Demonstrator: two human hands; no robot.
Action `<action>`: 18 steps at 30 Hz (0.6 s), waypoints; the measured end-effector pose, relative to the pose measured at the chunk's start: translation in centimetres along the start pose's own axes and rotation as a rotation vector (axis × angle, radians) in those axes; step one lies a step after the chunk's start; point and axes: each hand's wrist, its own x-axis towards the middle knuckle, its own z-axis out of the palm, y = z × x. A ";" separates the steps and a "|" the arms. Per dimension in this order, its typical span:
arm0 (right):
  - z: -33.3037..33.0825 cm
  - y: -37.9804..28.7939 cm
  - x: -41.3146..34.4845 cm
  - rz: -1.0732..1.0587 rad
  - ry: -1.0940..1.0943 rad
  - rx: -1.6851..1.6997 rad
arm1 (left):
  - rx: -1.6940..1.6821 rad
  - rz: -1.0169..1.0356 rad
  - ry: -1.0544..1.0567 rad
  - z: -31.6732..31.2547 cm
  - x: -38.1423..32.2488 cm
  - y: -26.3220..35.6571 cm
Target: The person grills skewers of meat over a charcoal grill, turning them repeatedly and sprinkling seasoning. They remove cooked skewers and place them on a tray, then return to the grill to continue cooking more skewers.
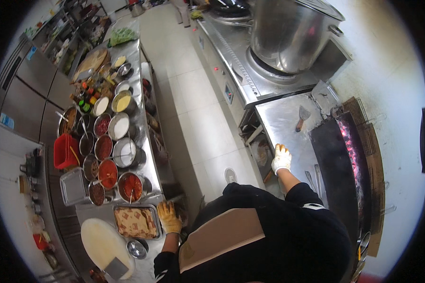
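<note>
My left hand (169,217), in a yellow-stained work glove, is at the edge of the left steel counter, right beside a metal tray (136,222) lined with printed paper. Whether its fingers touch the tray rim is unclear. On the near edge of the right steel worktop (279,109) rests my right hand (281,159) in a white knit glove with stained fingertips, holding nothing visible. Farther back on that worktop lies a scraper (302,118) with a wooden handle. Metal tongs (317,180) lie closer to my body, alongside the charcoal grill (350,152).
Glowing coals (347,145) burn along the grill. A large stockpot (290,35) stands on the stove behind. Steel pots of red sauce (108,173), a red bin (65,152), and a white cutting board (104,244) with a cleaver (116,268) crowd the left counter. Another person's legs (181,12) show up the aisle.
</note>
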 end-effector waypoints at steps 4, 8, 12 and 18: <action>-0.5 -0.3 0.1 -0.006 -0.056 -0.111 | -0.056 -0.010 0.037 -0.2 0.1 0.3; -0.7 -0.4 0.2 -0.019 -0.067 -0.162 | -0.079 -0.039 0.029 -0.5 0.3 0.6; 0.1 0.0 0.2 -0.028 -0.055 -0.132 | -0.104 -0.048 0.028 -0.8 0.2 0.7; 1.1 0.3 0.5 -0.048 -0.024 -0.094 | -0.091 -0.108 -0.015 -1.3 0.4 0.9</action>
